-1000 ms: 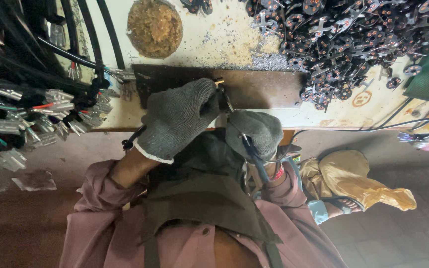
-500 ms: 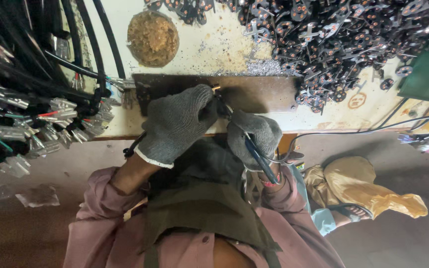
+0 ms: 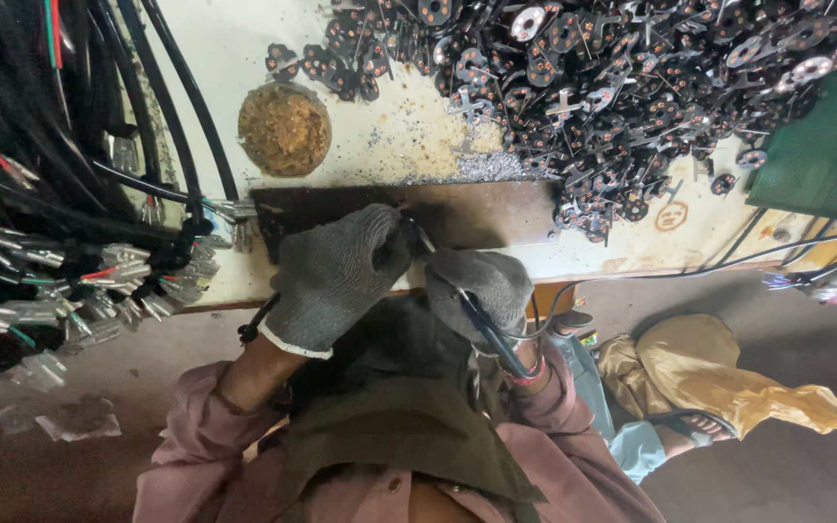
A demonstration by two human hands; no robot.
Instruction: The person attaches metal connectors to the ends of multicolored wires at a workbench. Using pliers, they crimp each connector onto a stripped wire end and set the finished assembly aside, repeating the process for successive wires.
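Note:
My left hand [image 3: 333, 279], in a grey knit glove, is closed over a thin black wire whose tip rests on a dark metal plate [image 3: 481, 211] at the table's front edge. My right hand [image 3: 481, 284], also gloved, grips a black pen-shaped soldering tool [image 3: 472, 315]. The tool's tip points up to the same spot on the plate, right beside my left fingers. Its cord runs back past my right wrist. The two hands touch each other over the plate.
A round dish of brown wool [image 3: 284, 129] sits behind the plate. A big heap of small black metal parts [image 3: 593, 87] fills the back right. Black cables with metal terminals [image 3: 60, 252] hang at left. A green board [image 3: 816, 145] lies at right, a yellow cloth [image 3: 719, 378] on the floor.
Both hands stay at the plate. The soldering tool has tilted slightly, and the view has shifted a little.

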